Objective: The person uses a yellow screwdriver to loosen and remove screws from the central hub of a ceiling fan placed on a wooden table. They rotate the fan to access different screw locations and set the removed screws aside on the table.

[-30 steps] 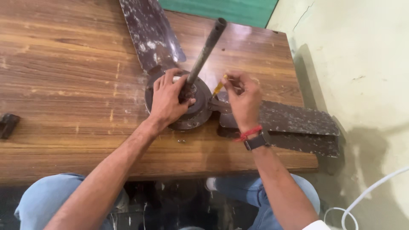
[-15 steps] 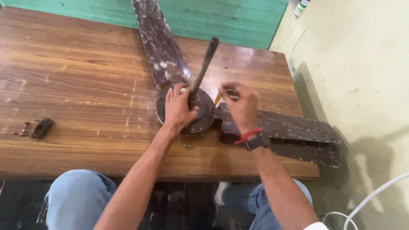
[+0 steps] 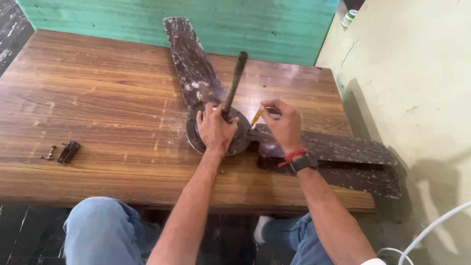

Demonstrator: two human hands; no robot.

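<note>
Left hand (image 3: 216,130): fingers spread flat, pressed on the fan motor (image 3: 240,140), steadying it.
Right hand (image 3: 283,125): fingertips pinched the yellow-handled screwdriver (image 3: 256,117) beside the hub.

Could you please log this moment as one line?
left hand flat on round brown fan motor | right hand holds yellow-handled screwdriver at hub | wooden table

Wooden tabletop (image 3: 98,98) fills the left and centre of the frame. A dusty brown ceiling fan (image 3: 235,132) lies right of centre, blades spreading up and right. At lower left, a small dark bracket (image 3: 68,151) beside a screw (image 3: 50,153).
</note>
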